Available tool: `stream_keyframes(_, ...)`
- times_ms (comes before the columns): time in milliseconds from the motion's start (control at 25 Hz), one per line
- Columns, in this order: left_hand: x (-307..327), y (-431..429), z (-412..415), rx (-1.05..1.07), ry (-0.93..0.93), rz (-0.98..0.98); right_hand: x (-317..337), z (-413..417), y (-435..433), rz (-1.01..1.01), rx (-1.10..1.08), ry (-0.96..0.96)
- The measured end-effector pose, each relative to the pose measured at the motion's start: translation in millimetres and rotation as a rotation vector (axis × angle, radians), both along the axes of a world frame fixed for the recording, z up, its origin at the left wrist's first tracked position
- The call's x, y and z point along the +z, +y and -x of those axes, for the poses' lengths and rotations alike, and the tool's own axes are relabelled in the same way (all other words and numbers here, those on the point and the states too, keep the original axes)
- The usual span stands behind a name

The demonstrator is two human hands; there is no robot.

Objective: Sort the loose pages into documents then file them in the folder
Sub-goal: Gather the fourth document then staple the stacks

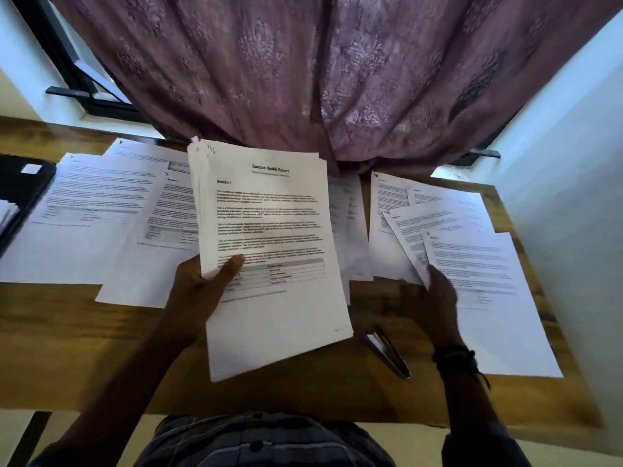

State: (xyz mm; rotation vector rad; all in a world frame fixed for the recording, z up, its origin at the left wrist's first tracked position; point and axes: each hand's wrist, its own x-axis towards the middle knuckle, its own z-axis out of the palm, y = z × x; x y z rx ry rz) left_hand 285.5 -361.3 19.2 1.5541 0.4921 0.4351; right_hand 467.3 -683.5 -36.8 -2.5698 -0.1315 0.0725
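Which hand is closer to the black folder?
Left. The left hand, gripping the stack of pages, is to the right of the black folder. The right hand is much farther right, at a loose page.

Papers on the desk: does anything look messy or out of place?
Yes. The loose pages on the right overlap crookedly, one tilted across the others. The stack gripped in the left hand has uneven edges, splayed at its top corner.
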Motion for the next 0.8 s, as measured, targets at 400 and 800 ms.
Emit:
stream_keyframes(400,-3,-18,-2,-0.025,0.065,-0.002,-1,-3,4,-0.001,0.133,-0.030)
stream_keyframes(800,1,-18,-3,0.040,0.119,0.109,14,-79,-49,0.260,-0.070,0.227)
